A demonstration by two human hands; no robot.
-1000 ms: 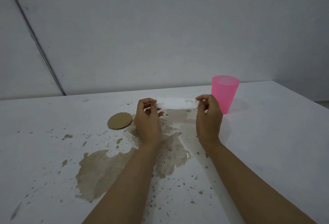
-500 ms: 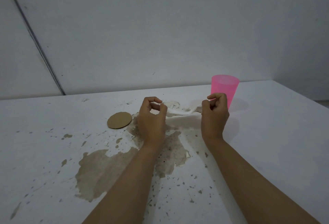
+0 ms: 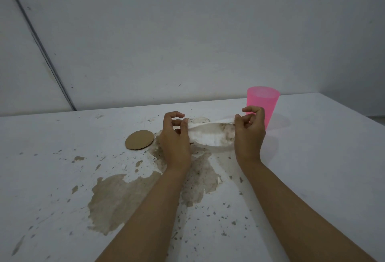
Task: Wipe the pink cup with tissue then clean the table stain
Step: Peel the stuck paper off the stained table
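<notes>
Both hands stretch a white paper tissue [image 3: 210, 134].
Left hand [image 3: 174, 136] and right hand [image 3: 249, 134] pinch its ends above the stained white table [image 3: 62, 178].

One pink cup [image 3: 262, 105], one tissue [image 3: 210, 134], one cardboard disc [image 3: 139, 139], two hands.

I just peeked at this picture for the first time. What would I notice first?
Probably the bright pink plastic cup standing upright at the back right of the white table, the only strong colour here. Next, the big brown stain spread across the table's middle, with a round brown cardboard disc beyond it on the left. Above the stain, the left hand and right hand stretch a white tissue between them.
</notes>
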